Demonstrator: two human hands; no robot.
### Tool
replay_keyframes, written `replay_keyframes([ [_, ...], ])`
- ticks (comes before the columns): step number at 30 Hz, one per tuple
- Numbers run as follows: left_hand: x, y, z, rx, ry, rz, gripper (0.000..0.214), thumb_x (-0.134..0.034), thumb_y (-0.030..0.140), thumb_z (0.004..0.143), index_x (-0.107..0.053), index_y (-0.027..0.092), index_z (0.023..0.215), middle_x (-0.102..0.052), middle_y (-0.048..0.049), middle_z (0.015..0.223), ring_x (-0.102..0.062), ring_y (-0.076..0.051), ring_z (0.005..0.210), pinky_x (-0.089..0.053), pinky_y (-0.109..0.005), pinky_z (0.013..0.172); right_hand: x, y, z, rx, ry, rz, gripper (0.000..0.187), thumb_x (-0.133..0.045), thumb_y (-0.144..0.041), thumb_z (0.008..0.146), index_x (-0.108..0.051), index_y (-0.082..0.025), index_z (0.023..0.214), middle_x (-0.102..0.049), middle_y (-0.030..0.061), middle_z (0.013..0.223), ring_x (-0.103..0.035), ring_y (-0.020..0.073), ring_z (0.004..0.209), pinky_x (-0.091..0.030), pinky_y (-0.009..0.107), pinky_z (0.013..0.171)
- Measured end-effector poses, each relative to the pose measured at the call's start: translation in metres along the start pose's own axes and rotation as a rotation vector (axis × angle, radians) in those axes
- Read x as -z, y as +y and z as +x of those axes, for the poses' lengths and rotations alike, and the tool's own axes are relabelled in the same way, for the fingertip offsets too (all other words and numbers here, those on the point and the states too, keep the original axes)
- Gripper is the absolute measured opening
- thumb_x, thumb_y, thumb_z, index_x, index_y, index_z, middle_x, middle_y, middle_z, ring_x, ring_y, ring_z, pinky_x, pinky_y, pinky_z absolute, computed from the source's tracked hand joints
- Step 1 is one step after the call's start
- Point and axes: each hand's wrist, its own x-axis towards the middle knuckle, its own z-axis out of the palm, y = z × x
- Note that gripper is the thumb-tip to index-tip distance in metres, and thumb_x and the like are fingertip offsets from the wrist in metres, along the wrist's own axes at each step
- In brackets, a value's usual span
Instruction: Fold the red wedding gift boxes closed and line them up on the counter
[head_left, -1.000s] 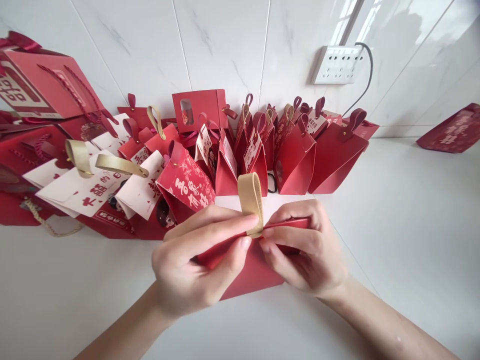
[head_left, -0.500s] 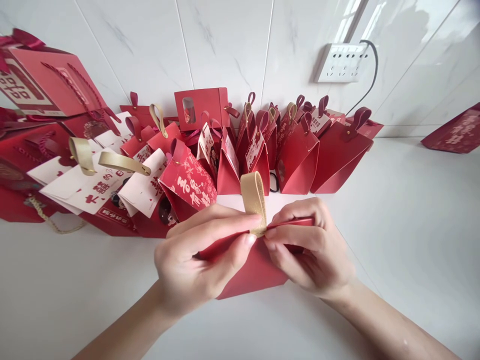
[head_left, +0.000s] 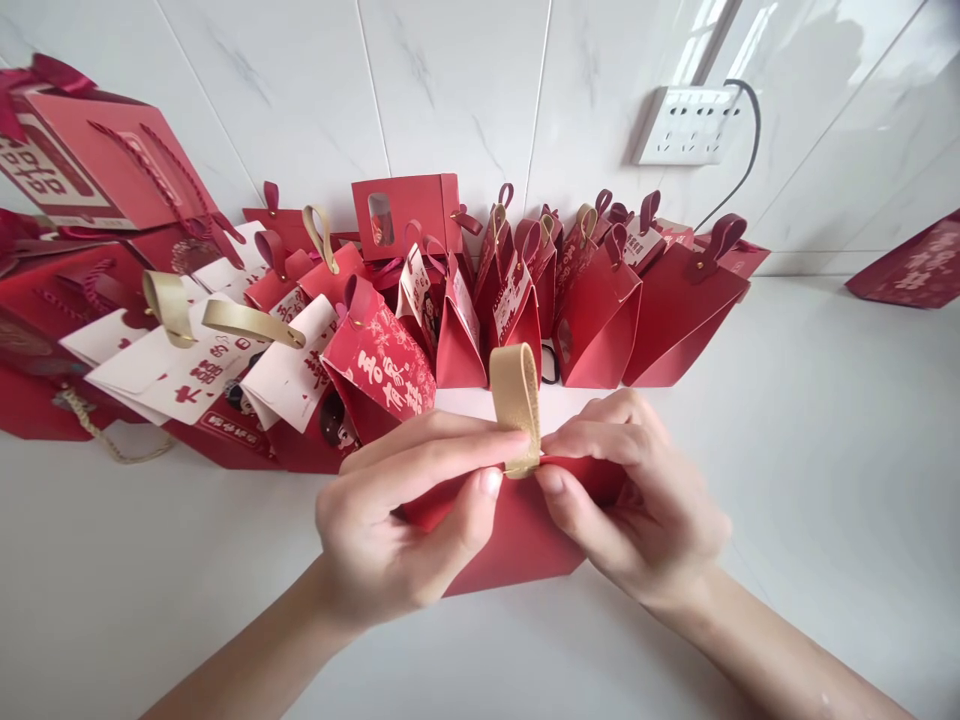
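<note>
A small red paper gift bag (head_left: 517, 540) stands on the white counter (head_left: 810, 460) in front of me. A gold loop handle (head_left: 516, 398) sticks up from its top edge. My left hand (head_left: 397, 520) pinches the bag's top just left of the loop, thumb and forefinger closed on the paper. My right hand (head_left: 637, 500) pinches the top edge just right of the loop, its other fingers curled against the bag's side. The lower part of the bag shows between my wrists.
A crowd of red and white gift bags (head_left: 592, 310) with loop handles lines the wall behind. A larger red bag (head_left: 82, 170) with cord handles lies at far left. A white power strip (head_left: 686, 125) hangs on the tiled wall. Another red bag (head_left: 911, 265) lies far right.
Both hands stay pinched at the bag's top. The bag and my hands have drifted slightly right, and my right fingers have curled lower over the top edge.
</note>
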Motion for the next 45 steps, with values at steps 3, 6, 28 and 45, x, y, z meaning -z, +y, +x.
replay_keyframes([
  [3,0.0003,-0.0002,-0.0005,-0.011,0.006,-0.003,0.033,-0.057,0.0,0.082,-0.068,0.019,0.107,-0.072,0.0022,0.099,-0.067,-0.009,0.086,-0.059,-0.017,0.077,-0.0002,-0.0005,0.0005,-0.005,0.006,-0.001,0.012,-0.061,-0.007,0.084,-0.061,-0.015,0.092,-0.062,0.0036,0.073,-0.049,0.012,0.061,-0.044,0.026,0.05],
  [6,0.0003,0.0002,-0.0005,-0.016,0.005,-0.009,0.034,-0.058,-0.001,0.081,-0.068,0.018,0.108,-0.072,0.0018,0.1,-0.067,-0.008,0.087,-0.058,-0.017,0.079,-0.0001,-0.0009,0.0009,-0.016,0.005,-0.004,0.01,-0.06,-0.008,0.085,-0.061,-0.016,0.091,-0.062,0.003,0.073,-0.049,0.0119,0.061,-0.044,0.027,0.05],
  [28,-0.0014,0.0003,0.0009,-0.021,0.003,-0.01,0.031,-0.058,0.002,0.082,-0.068,0.018,0.106,-0.072,0.0005,0.095,-0.067,-0.01,0.085,-0.059,-0.018,0.076,0.0012,-0.0049,0.0037,-0.085,-0.02,-0.002,0.01,-0.058,-0.01,0.084,-0.061,-0.019,0.085,-0.058,0.0002,0.068,-0.049,0.0122,0.059,-0.042,0.028,0.049],
  [45,-0.0024,0.0019,0.0016,-0.009,0.021,-0.02,0.03,-0.059,0.001,0.082,-0.068,0.018,0.105,-0.07,-0.0002,0.093,-0.065,-0.009,0.08,-0.06,-0.018,0.073,0.0018,-0.0041,0.0049,-0.072,-0.025,0.004,0.01,-0.058,-0.009,0.085,-0.061,-0.019,0.085,-0.057,0.0002,0.068,-0.049,0.0113,0.059,-0.043,0.027,0.048],
])
